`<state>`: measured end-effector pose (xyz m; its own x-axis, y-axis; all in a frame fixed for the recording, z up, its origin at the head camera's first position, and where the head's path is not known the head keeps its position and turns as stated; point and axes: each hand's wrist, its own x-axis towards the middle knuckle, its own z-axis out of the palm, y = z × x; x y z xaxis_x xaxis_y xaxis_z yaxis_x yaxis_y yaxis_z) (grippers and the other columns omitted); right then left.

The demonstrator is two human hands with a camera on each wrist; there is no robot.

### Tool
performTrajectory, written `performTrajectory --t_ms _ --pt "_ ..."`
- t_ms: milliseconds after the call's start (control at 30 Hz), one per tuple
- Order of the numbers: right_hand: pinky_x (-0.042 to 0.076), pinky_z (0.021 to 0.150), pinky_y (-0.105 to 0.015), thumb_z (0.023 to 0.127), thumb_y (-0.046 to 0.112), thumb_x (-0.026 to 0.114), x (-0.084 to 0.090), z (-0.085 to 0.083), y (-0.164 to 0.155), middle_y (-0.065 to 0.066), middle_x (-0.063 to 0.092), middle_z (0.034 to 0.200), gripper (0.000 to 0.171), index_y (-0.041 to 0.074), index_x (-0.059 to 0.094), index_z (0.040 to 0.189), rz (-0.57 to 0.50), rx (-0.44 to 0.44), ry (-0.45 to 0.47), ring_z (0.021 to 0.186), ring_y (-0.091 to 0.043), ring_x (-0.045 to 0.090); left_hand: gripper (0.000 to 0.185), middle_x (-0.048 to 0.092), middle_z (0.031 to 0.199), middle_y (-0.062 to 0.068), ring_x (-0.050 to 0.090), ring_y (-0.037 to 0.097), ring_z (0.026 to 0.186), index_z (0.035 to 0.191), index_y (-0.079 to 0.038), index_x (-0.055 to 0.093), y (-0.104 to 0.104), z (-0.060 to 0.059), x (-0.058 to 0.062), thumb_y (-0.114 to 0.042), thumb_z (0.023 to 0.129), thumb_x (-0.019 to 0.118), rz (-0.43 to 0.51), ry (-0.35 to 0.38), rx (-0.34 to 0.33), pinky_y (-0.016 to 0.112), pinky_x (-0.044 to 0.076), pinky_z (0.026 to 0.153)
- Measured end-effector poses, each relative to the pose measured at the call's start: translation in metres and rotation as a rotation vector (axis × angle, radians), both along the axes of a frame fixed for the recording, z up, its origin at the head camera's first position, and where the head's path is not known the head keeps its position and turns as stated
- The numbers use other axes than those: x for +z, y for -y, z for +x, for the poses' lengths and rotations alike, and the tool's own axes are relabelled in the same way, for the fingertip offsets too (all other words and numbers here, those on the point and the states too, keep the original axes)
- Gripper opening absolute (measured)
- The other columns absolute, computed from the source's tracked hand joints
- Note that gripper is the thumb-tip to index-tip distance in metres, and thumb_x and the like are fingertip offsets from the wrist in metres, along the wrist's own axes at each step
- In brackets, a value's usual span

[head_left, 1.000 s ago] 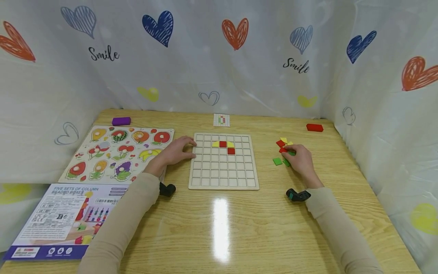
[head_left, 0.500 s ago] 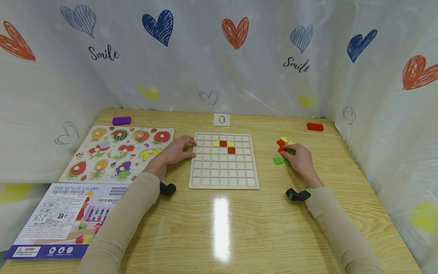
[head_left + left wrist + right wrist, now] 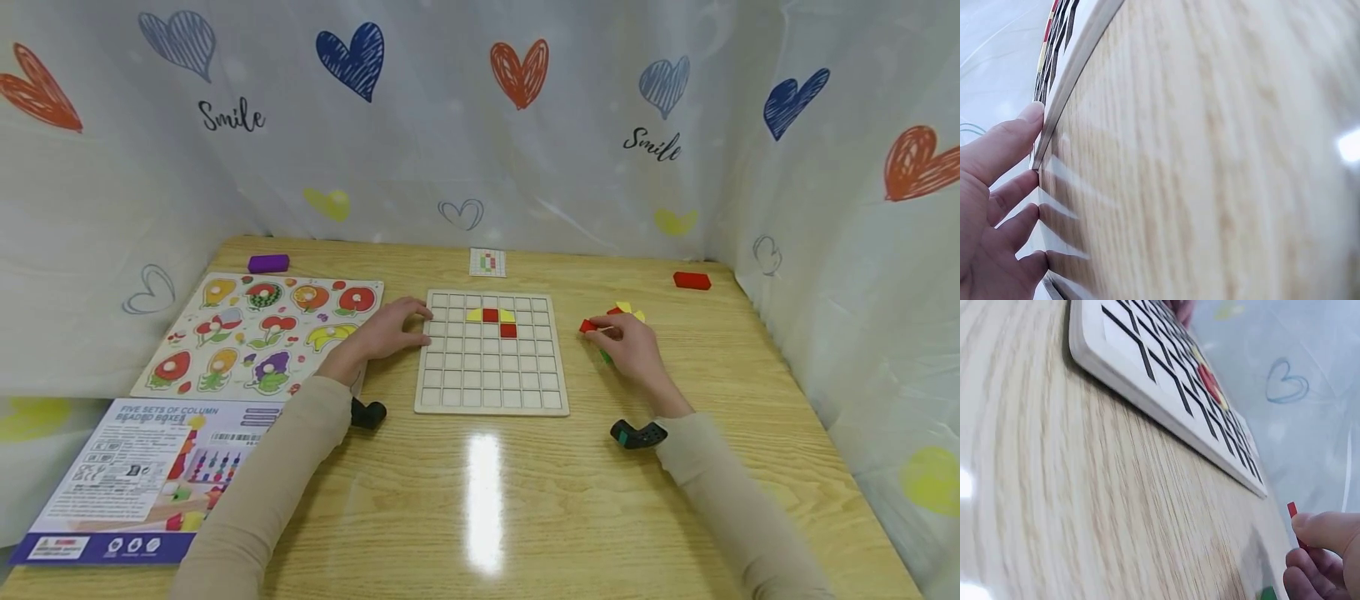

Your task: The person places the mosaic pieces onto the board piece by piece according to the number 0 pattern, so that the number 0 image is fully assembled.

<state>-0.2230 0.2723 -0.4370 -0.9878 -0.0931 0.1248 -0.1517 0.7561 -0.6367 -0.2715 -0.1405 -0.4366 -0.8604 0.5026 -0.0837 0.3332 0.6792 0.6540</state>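
Observation:
My right hand (image 3: 632, 348) pinches a red square tile (image 3: 588, 327) between thumb and fingers, to the right of the wooden grid board (image 3: 459, 362). The right wrist view shows the same red tile (image 3: 1293, 512) edge-on, held off the table. Yellow pieces (image 3: 624, 307) and a green tile (image 3: 606, 356) lie beside and partly behind that hand. Against the board's left edge rests my left hand (image 3: 390, 329), thumb and fingertips touching the rim, fingers loosely bent. On the board sit two red tiles, one red tile (image 3: 490, 316) between two yellow pieces and another red tile (image 3: 508, 331) just below right.
Behind the board lies a small pattern card (image 3: 487, 262). A fruit puzzle board (image 3: 255, 333) and a printed box (image 3: 142, 475) are at the left. A purple block (image 3: 268, 264) and a red block (image 3: 692, 281) stand near the back corners, before a hanging curtain (image 3: 420, 150).
My right hand has picked a red tile from the loose pile and moved left toward the board with it. The left hand has stayed at the board's edge.

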Motion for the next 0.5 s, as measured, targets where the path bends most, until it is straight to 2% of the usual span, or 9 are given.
performTrajectory --t_ms 233,500 --pt "0.05 0.089 -0.044 0.094 0.022 0.068 0.004 0.005 0.037 -0.012 0.059 0.12 0.033 0.009 0.068 0.124 -0.072 0.083 0.099 0.104 -0.027 0.062 0.043 0.04 0.148 0.02 0.031 0.036 0.14 0.129 -0.003 0.058 0.0 0.0 -0.001 -0.022 0.092 0.07 -0.007 -0.011 -0.012 0.05 0.025 0.115" --pt "0.05 0.09 -0.041 0.094 0.019 0.067 0.004 0.001 0.072 -0.01 0.061 0.12 0.031 0.009 0.069 0.123 -0.055 0.201 0.109 0.104 -0.024 0.061 0.043 0.04 0.148 0.02 0.031 0.037 0.14 0.128 -0.002 0.059 0.0 0.0 0.0 -0.023 0.092 0.07 -0.002 -0.006 -0.013 0.05 0.025 0.115"
